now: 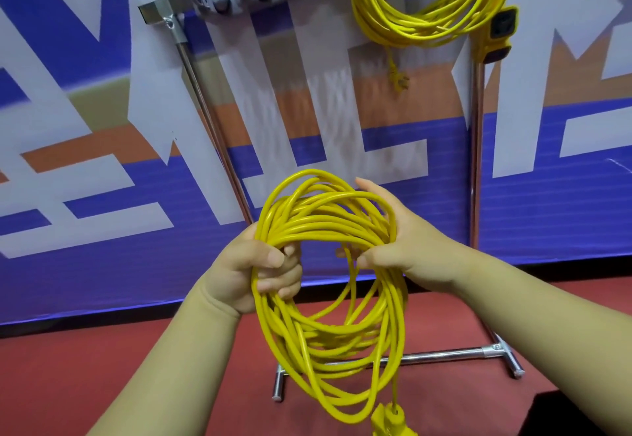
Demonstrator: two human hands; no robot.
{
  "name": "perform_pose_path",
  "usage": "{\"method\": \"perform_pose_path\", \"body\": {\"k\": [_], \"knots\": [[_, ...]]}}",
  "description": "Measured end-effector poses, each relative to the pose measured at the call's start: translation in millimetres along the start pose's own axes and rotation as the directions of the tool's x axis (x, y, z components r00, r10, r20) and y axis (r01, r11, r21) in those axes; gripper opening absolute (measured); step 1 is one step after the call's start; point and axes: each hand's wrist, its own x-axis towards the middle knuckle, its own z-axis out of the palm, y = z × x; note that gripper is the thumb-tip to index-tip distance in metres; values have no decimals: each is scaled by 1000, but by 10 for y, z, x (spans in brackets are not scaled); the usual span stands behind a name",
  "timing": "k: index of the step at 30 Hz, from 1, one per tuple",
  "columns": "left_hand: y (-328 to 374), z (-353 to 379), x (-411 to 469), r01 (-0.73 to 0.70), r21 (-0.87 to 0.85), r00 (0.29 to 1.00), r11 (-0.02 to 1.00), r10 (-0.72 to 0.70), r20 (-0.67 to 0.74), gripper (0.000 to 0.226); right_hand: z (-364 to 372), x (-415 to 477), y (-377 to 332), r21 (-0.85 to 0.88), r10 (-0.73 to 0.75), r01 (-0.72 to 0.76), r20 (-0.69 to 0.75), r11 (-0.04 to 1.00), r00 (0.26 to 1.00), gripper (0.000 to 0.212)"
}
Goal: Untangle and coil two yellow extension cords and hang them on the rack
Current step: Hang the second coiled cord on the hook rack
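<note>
Head view. The left hand (254, 266) is gripping the left side of a coiled yellow cord (328, 285), fingers curled tightly around the bundled strands, thumb pressing across the top. The right hand (398, 237) is holding the coil's upper right side in a looser grasp: fingers are reaching over the far side of the loops and the thumb is lying along the near side, so the strands are passing through the palm. The coil is hanging between both hands, its lower loops drooping toward the red floor (102, 367). A yellow connector (390, 418) is dangling at the bottom edge; its type is unclear, being partly cropped.

Farther away, the metal rack (191, 69) is standing before a blue and white banner (68, 127). A second coiled yellow cord (427, 1) is hanging from the rack's top bar at upper right, with its socket block (501, 30) on the right and plug (398, 74) trailing below.
</note>
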Motion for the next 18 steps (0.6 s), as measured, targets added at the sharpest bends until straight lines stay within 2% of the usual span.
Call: {"method": "perform_pose_path", "body": {"k": [2,4,5,9,12,13,18], "knots": [[-18,-40,-4,5,-101,986,995,12,169,15,14,-14,-8,-13,-4,3,-24,1000,1000,114],[8,-63,-22,10,-69,995,998,-3,101,13,7,-27,-15,-89,16,-19,-32,996,999,115],[7,-32,-28,3,-41,996,999,1,84,17,4,-22,-19,-115,12,-16,-38,993,999,115],[-32,36,-54,-106,133,975,985,129,-179,41,-32,-46,-62,-94,17,-22,-51,995,999,110],[-31,103,-46,-158,263,921,952,238,-308,90,-40,-48,-60,-45,19,-23,-81,999,997,104],[-24,130,-60,-157,327,900,932,272,-340,100,-41,-43,-42,-39,25,-28,-79,999,997,103],[30,277,-105,10,659,869,752,320,-378,105,-52,-19,34,-72,67,-70,-43,995,997,102]]}}
